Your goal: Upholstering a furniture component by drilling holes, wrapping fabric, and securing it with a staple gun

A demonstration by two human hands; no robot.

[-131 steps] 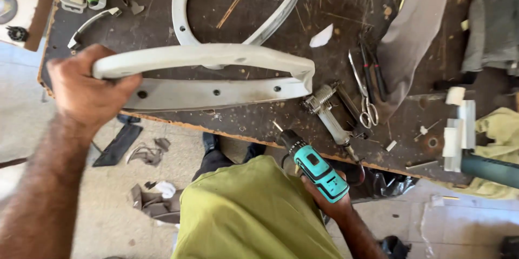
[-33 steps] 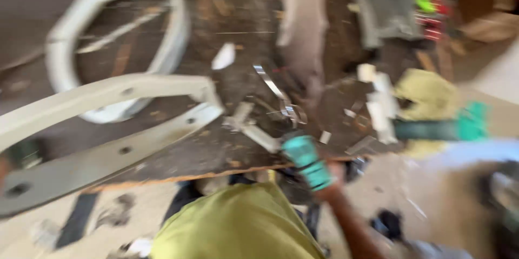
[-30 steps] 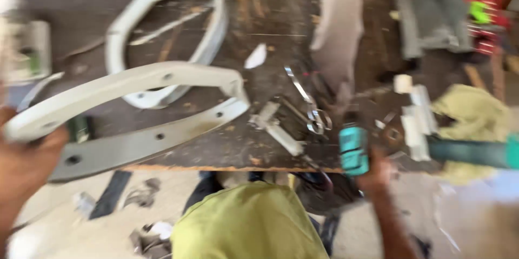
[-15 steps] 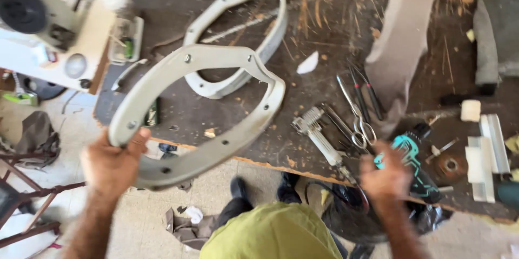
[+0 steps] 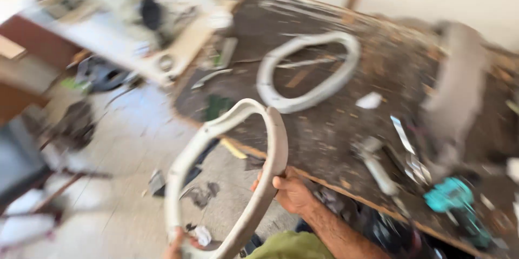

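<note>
The right hand (image 5: pixel 292 191) is wrapped around the side of a curved grey-white frame (image 5: pixel 238 172), thumb across its outer face. The left hand (image 5: pixel 175 245) grips the frame's lower end, only its fingers showing at the picture's bottom. The frame hangs upright over the floor (image 5: pixel 135 156), just off the worktop's (image 5: pixel 335 129) near edge. On the worktop lie a second oval frame (image 5: pixel 308 70), and, by the near right edge, a teal drill (image 5: pixel 451 197).
</note>
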